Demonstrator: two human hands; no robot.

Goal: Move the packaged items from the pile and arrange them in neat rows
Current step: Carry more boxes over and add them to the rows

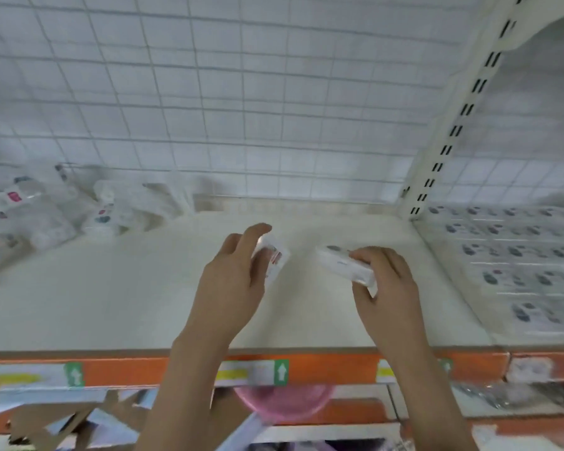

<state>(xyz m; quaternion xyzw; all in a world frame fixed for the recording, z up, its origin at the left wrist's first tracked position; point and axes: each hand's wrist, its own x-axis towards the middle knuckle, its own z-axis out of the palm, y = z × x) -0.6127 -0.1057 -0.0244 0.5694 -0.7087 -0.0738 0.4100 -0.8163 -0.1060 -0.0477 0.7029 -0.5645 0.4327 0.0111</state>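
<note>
White packets are held over the cream shelf: one packet is gripped by the left hand, another packet is gripped by the right hand. The pile lies at the shelf's far left; neat rows lie just beyond the shelf's right end.

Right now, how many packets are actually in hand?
2. One packet is held by the left hand above the middle of the shelf; the other packet is held by the right hand beside it. More lie in the pile at far left.
</note>
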